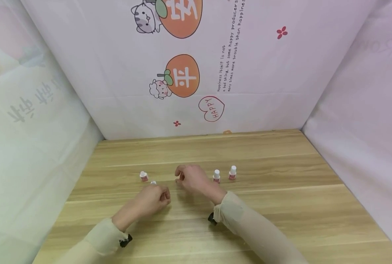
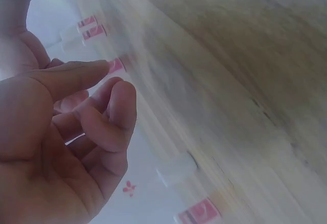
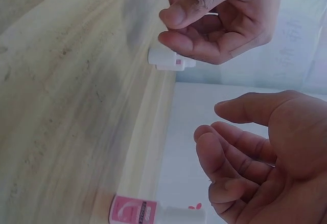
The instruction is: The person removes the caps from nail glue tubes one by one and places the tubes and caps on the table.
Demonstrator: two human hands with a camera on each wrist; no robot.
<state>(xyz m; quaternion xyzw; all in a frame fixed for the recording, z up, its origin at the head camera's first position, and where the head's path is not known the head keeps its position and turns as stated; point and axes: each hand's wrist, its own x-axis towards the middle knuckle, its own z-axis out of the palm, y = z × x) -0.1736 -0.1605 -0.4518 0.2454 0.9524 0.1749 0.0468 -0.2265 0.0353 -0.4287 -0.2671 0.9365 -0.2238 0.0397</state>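
Observation:
My left hand [image 1: 151,200] hovers over the wooden table with loosely bent fingers and nothing in them. My right hand [image 1: 194,179] faces it, thumb and fingers parted, also without anything in its grasp. Close behind the left hand stands a white cap-like cylinder [image 2: 176,169], its lower part hidden in the head view. Just beyond it is a small bottle [image 1: 144,176] with a pink label and narrow white top. In the left wrist view another pink label [image 2: 117,65] shows past my left thumb tip, its bottle mostly covered by the fingers.
Two small white-capped bottles with pink labels, one [image 1: 216,176] near the right wrist and one [image 1: 233,172] farther right, stand upright on the wooden table [image 1: 265,227]. White printed cloth [image 1: 258,73] encloses the back and both sides.

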